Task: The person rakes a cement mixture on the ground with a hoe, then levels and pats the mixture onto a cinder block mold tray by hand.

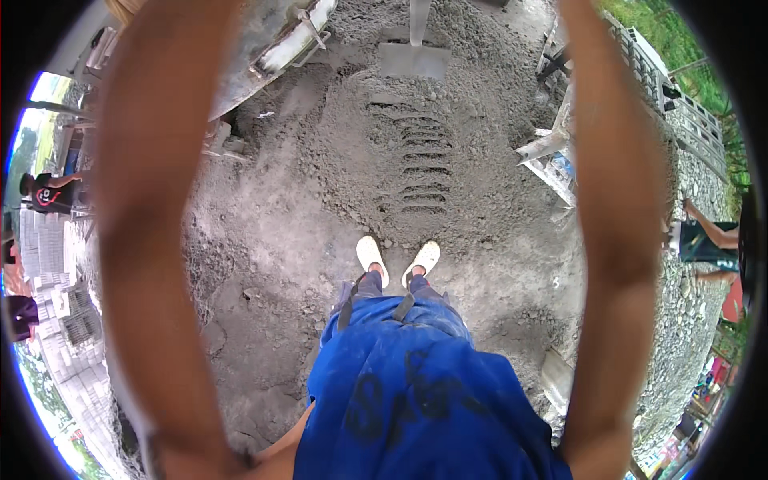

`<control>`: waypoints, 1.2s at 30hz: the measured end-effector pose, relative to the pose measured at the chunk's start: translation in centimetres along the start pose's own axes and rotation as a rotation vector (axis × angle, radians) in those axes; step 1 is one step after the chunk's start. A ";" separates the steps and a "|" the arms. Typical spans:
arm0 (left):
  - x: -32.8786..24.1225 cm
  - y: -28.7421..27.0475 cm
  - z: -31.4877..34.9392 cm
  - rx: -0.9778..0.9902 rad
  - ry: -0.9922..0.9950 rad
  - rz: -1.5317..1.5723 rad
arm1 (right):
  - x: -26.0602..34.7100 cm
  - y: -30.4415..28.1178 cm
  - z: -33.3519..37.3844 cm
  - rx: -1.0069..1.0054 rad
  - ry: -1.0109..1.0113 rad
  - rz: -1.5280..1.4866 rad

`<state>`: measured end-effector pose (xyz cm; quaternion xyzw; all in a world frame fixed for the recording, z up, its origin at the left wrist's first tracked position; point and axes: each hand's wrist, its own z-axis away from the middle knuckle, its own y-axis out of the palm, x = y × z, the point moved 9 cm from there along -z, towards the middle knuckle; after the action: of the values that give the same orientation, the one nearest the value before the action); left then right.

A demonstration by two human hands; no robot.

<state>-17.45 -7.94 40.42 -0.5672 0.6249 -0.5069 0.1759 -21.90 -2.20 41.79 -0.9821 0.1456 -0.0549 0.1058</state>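
Note:
Both my forearms rise from the lower edge and leave the picture at the top, so neither hand shows. My left forearm (152,200) runs up the left side and my right forearm (616,200) up the right. Between them, at the top middle, a flat grey shovel blade (412,61) rests on a heap of grey sand-cement mix (320,176), its handle going up out of view. A ladder of ridged marks (422,172) runs from the blade toward my white shoes (398,258). I cannot tell what my hands hold.
A curved metal drum or trough (272,48) lies at the upper left. Stacked concrete blocks (680,104) stand at the right, more blocks (56,320) at the left. Other people stand at the left edge (48,192) and the right edge (708,240). Gravel (688,320) covers the right side.

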 end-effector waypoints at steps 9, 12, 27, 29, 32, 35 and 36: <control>-16.7 21.1 12.6 0.423 -0.461 0.419 | -1.8 -0.2 32.4 0.431 0.715 -0.461; -20.7 21.9 16.0 0.429 -0.494 0.540 | 0.7 -3.0 36.5 0.514 0.783 -0.420; -22.8 17.1 16.0 0.352 -0.384 0.586 | 3.8 -7.2 35.0 0.418 0.847 -0.412; -24.0 11.3 16.1 0.525 -0.404 0.631 | 6.8 -10.5 30.7 0.421 0.852 -0.447; -23.1 6.8 14.9 0.383 -0.398 0.581 | 8.0 -12.1 27.0 0.395 0.775 -0.503; -22.4 16.3 15.4 0.389 -0.445 0.570 | 3.5 -6.9 32.7 0.474 0.788 -0.437; -22.3 16.8 15.0 0.383 -0.443 0.569 | 3.0 -6.7 32.8 0.471 0.783 -0.434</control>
<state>-7.84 2.66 12.18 -0.4242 0.5980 -0.4109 0.5418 -12.63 9.48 11.67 -0.8450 -0.0494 -0.4711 0.2482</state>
